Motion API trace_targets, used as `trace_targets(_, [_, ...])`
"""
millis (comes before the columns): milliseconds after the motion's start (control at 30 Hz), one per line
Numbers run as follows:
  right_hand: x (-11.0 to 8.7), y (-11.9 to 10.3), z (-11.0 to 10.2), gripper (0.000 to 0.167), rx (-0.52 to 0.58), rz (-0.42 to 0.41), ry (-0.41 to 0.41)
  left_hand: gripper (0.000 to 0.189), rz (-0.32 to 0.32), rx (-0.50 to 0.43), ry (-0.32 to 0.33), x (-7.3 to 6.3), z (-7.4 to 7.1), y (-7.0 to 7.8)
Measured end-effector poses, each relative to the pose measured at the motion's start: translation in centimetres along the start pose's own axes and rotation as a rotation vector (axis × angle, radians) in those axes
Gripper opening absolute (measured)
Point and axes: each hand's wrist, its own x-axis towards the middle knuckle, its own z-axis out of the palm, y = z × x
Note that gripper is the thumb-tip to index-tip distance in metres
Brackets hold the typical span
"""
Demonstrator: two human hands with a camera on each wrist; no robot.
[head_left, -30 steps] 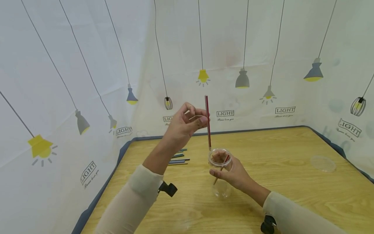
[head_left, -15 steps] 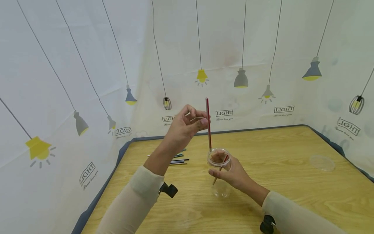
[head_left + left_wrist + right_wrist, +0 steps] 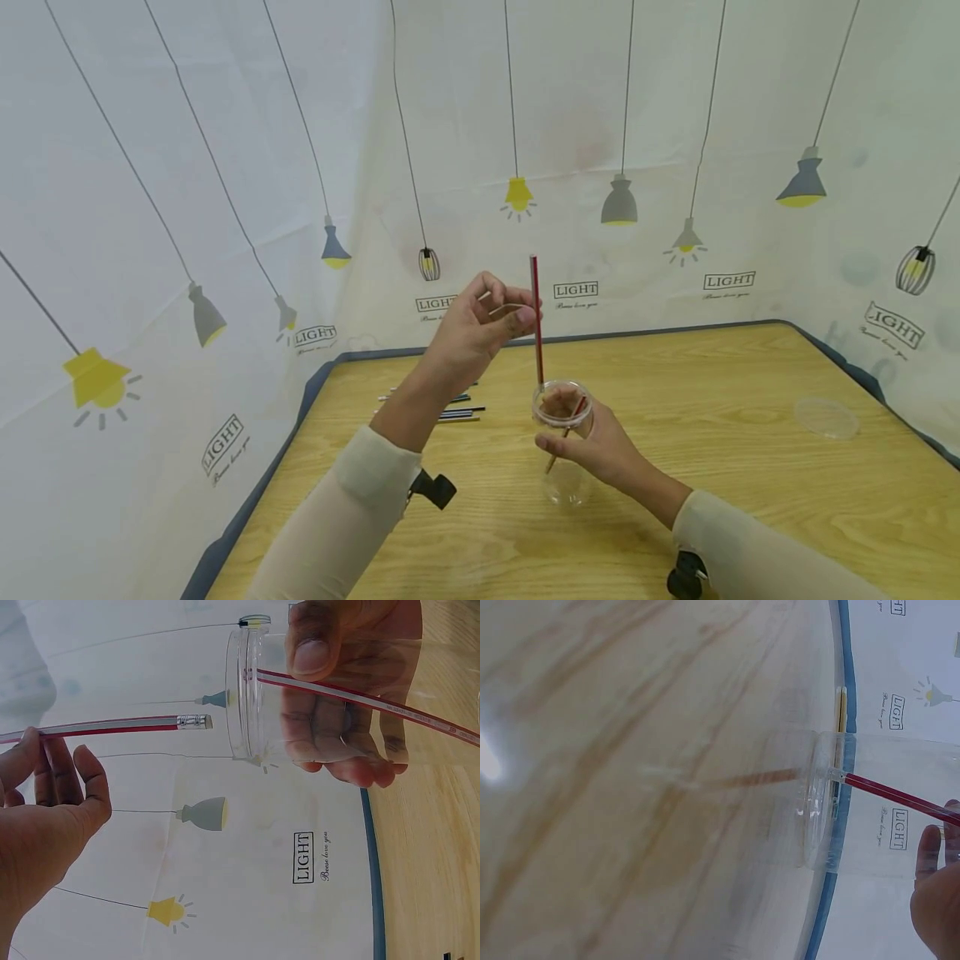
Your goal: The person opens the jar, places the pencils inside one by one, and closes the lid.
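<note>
My left hand [image 3: 480, 321] pinches a red-and-silver striped pencil [image 3: 536, 333] between thumb and fingertips, nearly upright. Its metal-and-eraser end points down, close over the open mouth of a clear plastic jar [image 3: 567, 492]. In the left wrist view that eraser end [image 3: 196, 721] shows just outside the jar's rim [image 3: 244, 694]. My right hand [image 3: 600, 442] grips the jar around its upper part, thumb in front and fingers behind. A second red-striped pencil [image 3: 375, 703] leans slantwise inside the jar; the right wrist view shows its ferrule end [image 3: 836, 775] down at the jar's base.
Several more pencils [image 3: 459, 413] lie on the wooden table [image 3: 675, 375], partly behind the left forearm. A clear round lid [image 3: 827, 417] lies flat at the right. A white printed curtain [image 3: 465, 108] surrounds the table's far and side edges.
My left hand has come down slightly, bringing the pencil's lower end nearer the jar's mouth. The right hand and jar have hardly moved.
</note>
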Motion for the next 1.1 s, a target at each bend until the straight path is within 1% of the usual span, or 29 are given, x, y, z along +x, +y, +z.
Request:
trace_targets(200, [0.0, 0.1, 0.1, 0.057, 0.010, -0.006, 0.002, 0.022, -0.011, -0.001, 0.000, -0.2, -0.2, -0.2])
trace_targets(300, [0.0, 0.1, 0.1, 0.059, 0.016, -0.003, -0.001, 0.026, -0.009, 0.002, -0.006, -0.3, -0.4, -0.2])
trace_targets(467, [0.0, 0.1, 0.0, 0.064, -0.025, 0.002, 0.004, 0.029, 0.005, 0.022, 0.000, -0.4, -0.8, 0.2])
trace_targets(667, [0.0, 0.1, 0.0, 0.055, -0.029, -0.014, -0.003, 0.026, 0.005, 0.035, 0.022, -0.6, -1.1, 0.8])
trace_targets(800, [0.0, 0.1, 0.0, 0.053, -0.034, -0.031, -0.004, 0.021, 0.011, 0.018, 0.025, -0.8, -1.5, 1.0])
trace_targets(1000, [0.0, 0.1, 0.0, 0.060, -0.038, 0.003, 0.004, 0.021, 0.020, 0.029, 0.021, -1.0, -1.8, 1.3])
trace_targets(1100, [0.1, 0.0, 0.1, 0.061, -0.037, 0.019, 0.008, 0.021, 0.035, 0.034, 0.009, -1.1, -1.9, 1.5])
